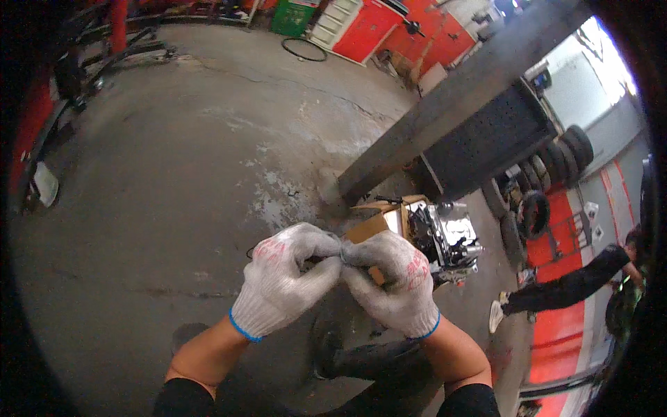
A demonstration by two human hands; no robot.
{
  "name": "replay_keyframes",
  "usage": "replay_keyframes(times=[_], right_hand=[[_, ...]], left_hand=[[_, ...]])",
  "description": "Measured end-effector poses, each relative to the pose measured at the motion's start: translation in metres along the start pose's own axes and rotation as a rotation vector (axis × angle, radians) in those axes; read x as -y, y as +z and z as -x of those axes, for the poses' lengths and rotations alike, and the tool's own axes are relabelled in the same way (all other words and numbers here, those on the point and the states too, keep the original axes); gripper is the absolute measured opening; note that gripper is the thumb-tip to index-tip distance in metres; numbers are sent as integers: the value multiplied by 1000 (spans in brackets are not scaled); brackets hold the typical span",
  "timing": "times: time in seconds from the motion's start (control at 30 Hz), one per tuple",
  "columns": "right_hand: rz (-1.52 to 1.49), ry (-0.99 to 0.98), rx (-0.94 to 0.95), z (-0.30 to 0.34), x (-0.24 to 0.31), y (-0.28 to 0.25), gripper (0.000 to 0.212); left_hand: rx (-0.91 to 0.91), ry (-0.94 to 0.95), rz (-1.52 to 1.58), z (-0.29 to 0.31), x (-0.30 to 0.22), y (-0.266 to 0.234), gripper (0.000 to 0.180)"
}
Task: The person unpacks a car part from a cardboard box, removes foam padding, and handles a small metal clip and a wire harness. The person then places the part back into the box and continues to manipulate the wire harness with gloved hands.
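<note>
My left hand (pixel 283 281) and my right hand (pixel 394 281) wear white knit work gloves with blue cuffs and red print on the backs. Both are raised in front of me over the floor, thumbs and fingers pinched, and the fingertips of the two meet in the middle. Whatever sits between the greyed fingertips is too small or too well covered to make out. A short dark curved line pokes out beside the left glove. Behind the right glove stand an opened cardboard box (pixel 368 228) and a silver-and-black engine-like metal unit (pixel 455 233).
A thick metal post (pixel 445 111) rises to the upper right. Stacked tyres (pixel 556 163) line the right wall, where a person in dark clothes (pixel 566 281) stands. A black ring (pixel 304 49) lies near a red cabinet (pixel 368 31). Red-and-black equipment (pixel 118 52) is at upper left.
</note>
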State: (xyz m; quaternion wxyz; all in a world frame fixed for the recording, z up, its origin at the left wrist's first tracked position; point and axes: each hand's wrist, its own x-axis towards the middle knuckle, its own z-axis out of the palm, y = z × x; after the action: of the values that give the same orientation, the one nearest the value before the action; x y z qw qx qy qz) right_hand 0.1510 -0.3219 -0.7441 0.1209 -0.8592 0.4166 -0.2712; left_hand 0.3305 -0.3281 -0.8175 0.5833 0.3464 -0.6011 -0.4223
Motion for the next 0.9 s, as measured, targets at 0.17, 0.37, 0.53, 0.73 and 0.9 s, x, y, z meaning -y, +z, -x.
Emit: replay_keyframes(times=[0.17, 0.37, 0.53, 0.73, 0.9], right_hand=[[135, 32, 23, 17, -11, -6, 28], [180, 81, -50, 26, -32, -9, 31], [147, 93, 22, 30, -40, -10, 34], [142, 92, 106, 35, -50, -19, 37], [206, -2, 166, 39, -57, -26, 41]], left_hand=[[-16, 109, -84, -5, 14, 14, 13], [29, 109, -106, -10, 21, 22, 17], [140, -28, 0, -7, 30, 31, 16], [164, -47, 94, -11, 40, 47, 14], [241, -87, 77, -15, 43, 50, 13]])
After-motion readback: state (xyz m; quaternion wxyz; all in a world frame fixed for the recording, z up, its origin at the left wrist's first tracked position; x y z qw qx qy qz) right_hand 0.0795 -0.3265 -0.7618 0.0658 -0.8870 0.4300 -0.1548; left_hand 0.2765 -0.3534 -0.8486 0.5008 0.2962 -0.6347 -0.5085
